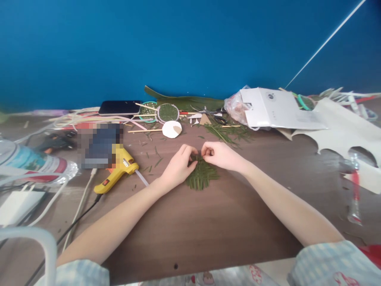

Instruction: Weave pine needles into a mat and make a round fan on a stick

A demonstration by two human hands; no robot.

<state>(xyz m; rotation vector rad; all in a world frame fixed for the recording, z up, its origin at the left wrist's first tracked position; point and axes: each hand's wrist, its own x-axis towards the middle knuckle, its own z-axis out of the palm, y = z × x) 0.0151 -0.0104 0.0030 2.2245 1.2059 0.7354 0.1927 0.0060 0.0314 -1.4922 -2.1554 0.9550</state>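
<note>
A small mat of interlaced green leaf strips (201, 178) lies on the brown table in front of me, its strip ends fanning toward me. At its upper left edge my left hand (181, 166) is closed, thumb and fingers curled onto the strips. My right hand (222, 155) pinches at the upper right edge with bent fingers; its fingertips partly hide the strips there. The two hands are a small gap apart. Loose leaf cuttings (222, 134) and scraps lie just beyond them.
A yellow glue gun (114, 174) with a black cord lies left of my left forearm. Behind are a phone (119, 107), round leaf-covered discs on sticks (167, 113), a white disc (172, 129) and scissors (220, 119). White card (275, 109) and a cut sheet (342, 123) lie right.
</note>
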